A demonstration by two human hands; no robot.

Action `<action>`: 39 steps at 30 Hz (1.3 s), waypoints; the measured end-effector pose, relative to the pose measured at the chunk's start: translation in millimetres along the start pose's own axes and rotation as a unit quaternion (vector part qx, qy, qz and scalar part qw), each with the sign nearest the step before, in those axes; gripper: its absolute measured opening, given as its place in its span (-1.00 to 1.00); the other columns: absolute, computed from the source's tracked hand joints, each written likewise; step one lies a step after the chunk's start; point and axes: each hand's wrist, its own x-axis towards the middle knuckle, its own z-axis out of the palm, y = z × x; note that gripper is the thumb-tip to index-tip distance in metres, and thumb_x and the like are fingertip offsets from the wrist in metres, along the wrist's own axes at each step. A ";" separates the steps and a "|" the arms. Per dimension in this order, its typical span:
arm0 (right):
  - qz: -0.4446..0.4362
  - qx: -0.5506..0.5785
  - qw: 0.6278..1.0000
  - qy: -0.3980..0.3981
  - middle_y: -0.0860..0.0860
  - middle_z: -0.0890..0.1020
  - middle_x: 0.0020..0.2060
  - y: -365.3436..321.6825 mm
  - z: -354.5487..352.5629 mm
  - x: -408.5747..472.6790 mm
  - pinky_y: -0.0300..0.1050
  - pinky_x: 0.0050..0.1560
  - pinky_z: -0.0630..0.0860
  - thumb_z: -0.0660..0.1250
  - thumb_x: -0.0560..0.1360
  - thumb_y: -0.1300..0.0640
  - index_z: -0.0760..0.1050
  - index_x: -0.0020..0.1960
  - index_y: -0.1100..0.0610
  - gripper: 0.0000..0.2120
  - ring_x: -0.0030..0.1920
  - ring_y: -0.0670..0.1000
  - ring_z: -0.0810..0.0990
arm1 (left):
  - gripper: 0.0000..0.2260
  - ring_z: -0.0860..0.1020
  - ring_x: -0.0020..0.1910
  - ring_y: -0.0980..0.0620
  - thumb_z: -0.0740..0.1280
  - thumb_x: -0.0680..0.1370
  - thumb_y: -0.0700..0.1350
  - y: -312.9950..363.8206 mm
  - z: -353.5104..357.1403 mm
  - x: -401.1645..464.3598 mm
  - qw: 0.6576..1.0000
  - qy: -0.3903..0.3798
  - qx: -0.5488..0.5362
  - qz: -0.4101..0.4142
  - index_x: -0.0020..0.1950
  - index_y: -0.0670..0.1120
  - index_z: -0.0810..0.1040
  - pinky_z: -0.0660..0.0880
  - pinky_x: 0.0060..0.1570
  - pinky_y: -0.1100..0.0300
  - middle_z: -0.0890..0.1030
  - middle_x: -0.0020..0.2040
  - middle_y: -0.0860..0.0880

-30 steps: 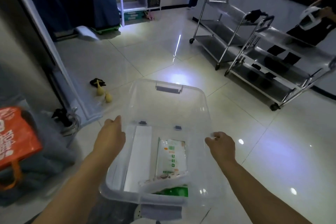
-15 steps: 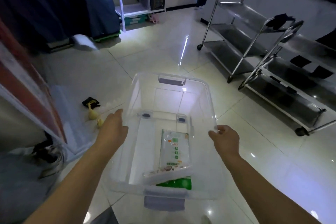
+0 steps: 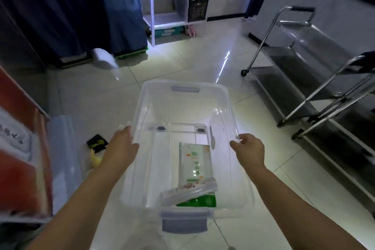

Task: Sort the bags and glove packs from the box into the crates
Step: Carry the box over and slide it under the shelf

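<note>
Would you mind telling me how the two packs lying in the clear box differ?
The white pack lies flat and lengthwise on the box floor, mostly exposed; the green pack sits at the near end, largely hidden under a clear flat packet. The white pack shows far more of its printed face than the green pack. Both lie inside the box, untouched by the hands.

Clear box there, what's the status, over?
Both hands, left and right, grip clear box rims. White-green packs inside. Steel carts right, nothing blocking.
</note>
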 end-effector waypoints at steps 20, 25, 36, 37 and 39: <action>0.033 -0.006 0.999 0.032 -0.06 0.56 -0.36 -196.0 142.6 475.7 0.12 -0.25 0.62 0.43 0.34 0.18 0.47 -0.25 -0.03 -0.83 -0.34 0.04 0.58 | -0.78 0.51 -0.07 -0.21 0.25 0.49 -0.23 161.1 -19.8 537.5 0.999 -0.017 0.032 0.021 0.12 -0.24 0.42 0.41 -0.17 0.12 0.45 0.10 -0.23; 0.024 0.023 0.999 -0.006 0.08 0.60 -0.38 -234.4 178.5 625.7 0.10 -0.25 0.58 0.44 0.32 0.20 0.47 -0.31 0.01 -0.83 -0.35 0.13 0.59 | -0.74 0.52 -0.02 -0.23 0.24 0.48 -0.23 210.5 -15.2 665.6 0.999 -0.009 0.035 -0.007 0.16 -0.24 0.41 0.46 -0.08 0.07 0.44 0.14 -0.25; -0.038 -0.025 0.997 -0.063 -0.06 0.52 -0.35 -361.0 266.1 896.7 -0.24 -0.36 0.34 0.47 0.36 0.15 0.55 0.04 0.18 -0.72 -0.35 -0.11 0.48 | -0.76 0.51 -0.09 -0.18 0.28 0.46 -0.21 271.1 -41.1 910.6 0.996 0.039 -0.007 -0.076 0.11 -0.21 0.45 0.39 -0.20 0.13 0.49 0.06 -0.21; -0.035 -0.026 0.997 -0.065 -0.06 0.51 -0.34 -369.4 276.7 919.9 -0.23 -0.34 0.34 0.47 0.36 0.15 0.55 0.06 0.19 -0.70 -0.34 -0.11 0.48 | -0.78 0.51 -0.09 -0.18 0.28 0.46 -0.21 273.9 -40.8 937.3 0.997 0.037 -0.007 -0.074 0.09 -0.20 0.46 0.39 -0.20 0.12 0.50 0.05 -0.21; -0.034 -0.031 0.997 -0.064 -0.06 0.51 -0.35 -386.1 297.1 965.9 -0.27 -0.40 0.32 0.46 0.36 0.16 0.56 0.04 0.20 -0.72 -0.36 -0.13 0.47 | -0.80 0.51 -0.08 -0.19 0.28 0.45 -0.21 279.8 -38.7 992.9 0.997 0.034 -0.013 -0.069 0.07 -0.19 0.45 0.42 -0.18 0.11 0.50 0.04 -0.20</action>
